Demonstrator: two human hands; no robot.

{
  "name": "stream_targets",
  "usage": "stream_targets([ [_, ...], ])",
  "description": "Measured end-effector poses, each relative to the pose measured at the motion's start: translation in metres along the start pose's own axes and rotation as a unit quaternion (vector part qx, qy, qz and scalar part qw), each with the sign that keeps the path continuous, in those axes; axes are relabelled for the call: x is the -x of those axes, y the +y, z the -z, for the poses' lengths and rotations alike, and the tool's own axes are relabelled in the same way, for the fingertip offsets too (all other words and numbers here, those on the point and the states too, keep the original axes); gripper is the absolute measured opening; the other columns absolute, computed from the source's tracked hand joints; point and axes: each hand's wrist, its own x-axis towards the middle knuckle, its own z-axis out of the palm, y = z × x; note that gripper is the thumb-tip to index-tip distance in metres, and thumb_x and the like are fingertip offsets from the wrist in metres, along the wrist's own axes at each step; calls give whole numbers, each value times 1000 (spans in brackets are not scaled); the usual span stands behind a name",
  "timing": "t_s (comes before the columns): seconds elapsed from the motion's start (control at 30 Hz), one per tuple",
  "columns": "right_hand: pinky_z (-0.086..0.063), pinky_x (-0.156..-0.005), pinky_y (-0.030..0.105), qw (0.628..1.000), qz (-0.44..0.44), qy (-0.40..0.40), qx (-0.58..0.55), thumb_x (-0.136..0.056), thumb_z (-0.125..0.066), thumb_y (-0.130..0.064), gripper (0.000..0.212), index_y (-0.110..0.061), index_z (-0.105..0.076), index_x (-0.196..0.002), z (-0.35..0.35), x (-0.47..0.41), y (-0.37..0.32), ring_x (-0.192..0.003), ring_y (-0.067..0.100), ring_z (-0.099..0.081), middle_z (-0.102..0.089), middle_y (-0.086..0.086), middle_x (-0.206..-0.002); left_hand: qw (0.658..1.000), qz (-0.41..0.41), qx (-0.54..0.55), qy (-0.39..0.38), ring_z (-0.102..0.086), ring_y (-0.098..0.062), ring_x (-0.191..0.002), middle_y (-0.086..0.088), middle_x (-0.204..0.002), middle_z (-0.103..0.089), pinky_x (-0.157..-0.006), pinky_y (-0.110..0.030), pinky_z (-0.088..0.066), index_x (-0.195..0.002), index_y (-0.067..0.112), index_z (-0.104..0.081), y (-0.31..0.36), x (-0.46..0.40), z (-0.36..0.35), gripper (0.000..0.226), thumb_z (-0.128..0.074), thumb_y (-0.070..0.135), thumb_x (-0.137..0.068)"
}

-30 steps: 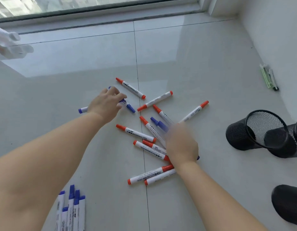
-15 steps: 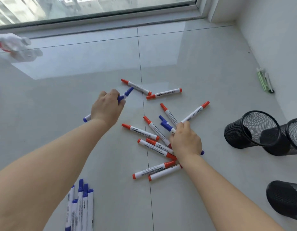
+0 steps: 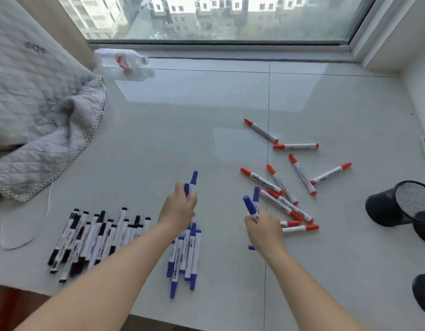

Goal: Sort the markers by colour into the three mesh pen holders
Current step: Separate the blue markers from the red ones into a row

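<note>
Pre-sorting step: left hand [image 3: 179, 209] and right hand [image 3: 262, 226] each closed on blue markers [image 3: 193, 181], above the blue pile [image 3: 185, 256]. Next: drop them there; red markers [image 3: 281, 183] remain, mesh holders [image 3: 397, 204] unfilled, right.

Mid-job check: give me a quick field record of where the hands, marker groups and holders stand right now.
left hand: grip shut on blue markers
right hand: grip shut on blue markers
blue pile: on sill, under left arm
black pile: far left, grouped
red markers: scattered, unsorted
mesh holders: right edge, nearest lies tipped, no markers seen inside
</note>
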Motion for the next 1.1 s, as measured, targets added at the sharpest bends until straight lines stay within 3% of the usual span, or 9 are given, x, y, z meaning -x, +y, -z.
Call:
stream_targets([
  [0.07,-33,-48,27,998,-22,-18,-52,-87,-45,-13,24,-21,-37,-66,-26,17,-8,-60,19,-47,-54,5,-73,1000,24,12,5,-62,-30,-71,-11,-77,-58,-59,-41,-50,-95,12,-41,-23,14,2,21,-33,31,-97],
  [0.13,-35,-53,28,995,-37,-29,-88,-89,-44,-11,12,-17,-42,-79,-50,31,-12,-69,23,-51,-56,7,-84,999,43,20,2,-59,-27,-72,-10,-83,-58,-60,-39,-49,-104,12,-44,-47,24,2,20,-35,28,-96],
  [0.33,-30,-48,21,995,-77,-47,-31,-91,-47,-18,11,-19,-39,-97,-103,62,-5,-63,9,-45,-51,0,-89,996,91,20,2,-52,-9,-75,2,-91,-55,-58,-23,-40,-124,15,-43,-108,50,-10,31,-36,28,-97],
  [0.47,-34,-54,16,996,-81,-7,22,-94,-46,-27,31,-17,-39,-122,-128,69,-5,-78,9,-48,-45,-3,-106,994,105,4,-2,-51,-13,-89,-1,-107,-53,-73,-28,-44,-126,13,-43,-124,65,-21,33,-37,27,-97],
  [0.6,-45,-67,20,995,-70,45,60,-93,-48,-28,50,-15,-28,-137,-144,71,-12,-94,13,-53,-38,4,-123,996,81,-5,23,-45,-15,-116,-3,-132,-44,-91,-27,-40,-139,16,-32,-124,70,-31,45,-40,25,-96],
  [0.7,-48,-75,23,992,-55,69,86,-91,-48,-26,56,-13,-23,-140,-150,75,-15,-99,16,-49,-35,5,-124,999,40,3,23,-39,-11,-110,-5,-130,-38,-89,-24,-37,-145,18,-20,-123,74,-37,55,-43,24,-95],
  [0.87,-39,-96,34,977,-7,110,182,-91,-46,-36,62,-11,-23,-143,-157,78,-12,-118,24,-37,-32,8,-140,997,-10,-64,29,-35,-18,-113,-8,-133,-34,-97,-28,-32,-147,14,-15,-129,78,-44,65,-48,29,-93],
  [0.97,-21,-112,36,967,16,89,237,-94,-36,-41,66,-13,-7,-147,-161,78,-3,-137,24,-20,-15,7,-153,989,-21,-138,39,-32,-20,-127,-5,-145,-28,-103,-35,-29,-147,15,-16,-135,80,-47,65,-43,38,-93],
  [1.1,-1,-117,33,973,33,74,216,-95,-27,-42,67,-18,13,-143,-165,79,8,-144,17,4,2,2,-157,983,-62,-172,6,-7,-15,-143,-2,-156,-12,-115,-36,-6,-147,18,0,-143,80,-52,67,-36,40,-95],
])
